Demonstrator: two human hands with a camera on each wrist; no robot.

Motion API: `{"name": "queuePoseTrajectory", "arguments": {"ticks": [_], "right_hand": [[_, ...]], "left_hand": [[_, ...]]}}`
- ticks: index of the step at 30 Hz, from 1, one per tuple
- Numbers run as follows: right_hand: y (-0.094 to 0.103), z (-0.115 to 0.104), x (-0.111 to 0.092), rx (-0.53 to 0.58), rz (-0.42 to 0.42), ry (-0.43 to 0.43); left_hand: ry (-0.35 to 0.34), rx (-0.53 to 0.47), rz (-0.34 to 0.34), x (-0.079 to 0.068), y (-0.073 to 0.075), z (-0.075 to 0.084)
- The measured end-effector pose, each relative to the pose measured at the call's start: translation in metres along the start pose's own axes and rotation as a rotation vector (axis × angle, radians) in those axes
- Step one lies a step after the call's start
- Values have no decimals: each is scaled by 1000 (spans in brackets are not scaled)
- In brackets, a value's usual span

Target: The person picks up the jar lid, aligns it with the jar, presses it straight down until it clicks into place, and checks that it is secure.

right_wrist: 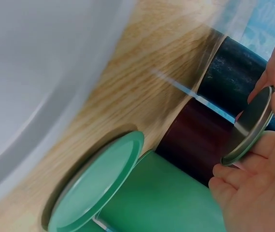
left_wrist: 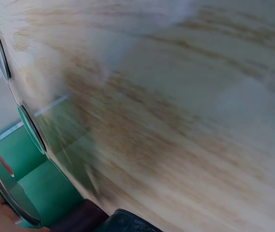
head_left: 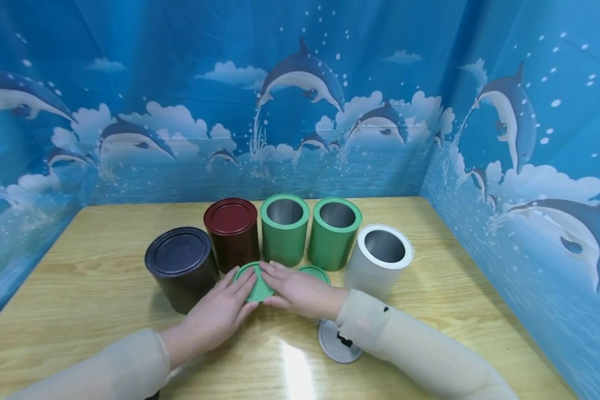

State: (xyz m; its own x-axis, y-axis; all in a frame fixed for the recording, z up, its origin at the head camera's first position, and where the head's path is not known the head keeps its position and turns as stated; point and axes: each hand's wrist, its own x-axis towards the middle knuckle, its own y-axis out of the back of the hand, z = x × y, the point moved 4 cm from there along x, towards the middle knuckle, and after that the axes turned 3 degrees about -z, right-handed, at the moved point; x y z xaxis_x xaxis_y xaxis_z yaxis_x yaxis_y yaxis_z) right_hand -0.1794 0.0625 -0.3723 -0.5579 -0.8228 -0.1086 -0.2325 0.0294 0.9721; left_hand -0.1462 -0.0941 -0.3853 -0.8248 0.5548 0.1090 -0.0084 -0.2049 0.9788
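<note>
Both hands hold one round green lid (head_left: 261,289) between them, in front of the row of cans. My left hand (head_left: 217,316) grips its left edge, fingers lying over the top face. My right hand (head_left: 297,289) grips the right side, thumb and fingers on either side of the rim in the right wrist view. That view shows the lid's metallic underside (right_wrist: 248,118), tilted and raised off the table. A second green lid (head_left: 316,273) lies on the table behind the right hand. Closest to the hands stand two green cans (head_left: 284,244) with their tops uncovered.
Left of the green cans are a dark red can (head_left: 232,244) and a black can (head_left: 182,278), both lidded. An uncovered white can (head_left: 372,272) stands at the right. A white-grey lid (head_left: 336,347) lies under the right forearm. A dolphin-print curtain (head_left: 190,83) borders the wooden table (head_left: 90,266).
</note>
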Motion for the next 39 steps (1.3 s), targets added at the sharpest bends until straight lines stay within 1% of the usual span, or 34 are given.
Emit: {"name": "queuePoseTrajectory", "arguments": {"ticks": [11,22,30,39], "right_hand": [[4,-2,-3,-30,16,-14],[11,-3,-7,-50,36,-17],[17,-2,-10,-40,38,-36],[22,2,-15,-32,47,-37]], "left_hand": [[-9,18,12,1,6,2],[-32,35,40,4,13,5],[-40,30,12,9,19,7],[-71,48,23,14,24,11]]}}
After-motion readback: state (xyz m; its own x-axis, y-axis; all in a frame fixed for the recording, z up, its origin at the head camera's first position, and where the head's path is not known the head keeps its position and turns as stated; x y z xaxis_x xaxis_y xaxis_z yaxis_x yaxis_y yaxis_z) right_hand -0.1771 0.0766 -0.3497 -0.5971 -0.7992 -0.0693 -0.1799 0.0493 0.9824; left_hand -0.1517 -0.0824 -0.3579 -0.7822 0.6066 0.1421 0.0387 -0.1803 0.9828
